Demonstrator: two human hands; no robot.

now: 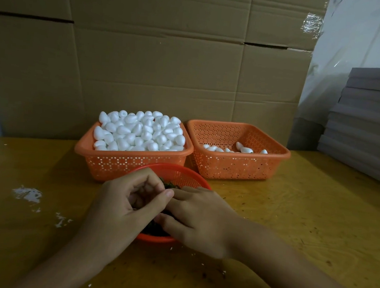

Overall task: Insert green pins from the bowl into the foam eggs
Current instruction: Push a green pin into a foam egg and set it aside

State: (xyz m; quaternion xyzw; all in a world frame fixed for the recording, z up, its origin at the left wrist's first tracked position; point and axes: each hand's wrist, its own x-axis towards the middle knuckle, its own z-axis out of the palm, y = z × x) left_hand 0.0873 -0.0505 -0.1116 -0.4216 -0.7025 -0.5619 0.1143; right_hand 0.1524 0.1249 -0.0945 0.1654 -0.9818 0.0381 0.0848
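Note:
A round red mesh bowl point(182, 174) stands on the table in front of me, with dark green pins point(169, 184) inside. My left hand point(120, 206) hovers over the bowl with its fingers curled, and its fingertips and thumb close on the pins. My right hand point(201, 219) reaches into the bowl from the right. Its index finger touches my left thumb, and its other fingertips are hidden under my left hand. Behind the bowl on the left, an orange basket point(135, 162) is heaped with white foam eggs point(140, 132). No egg shows in either hand.
A second orange basket point(239, 166) at the right holds a few foam eggs point(241, 149) on its bottom. Flattened cardboard boxes point(157, 61) form a wall behind. Grey sheets point(368, 117) are stacked at the right. White foam crumbs point(27, 193) lie on the yellow table point(304, 209).

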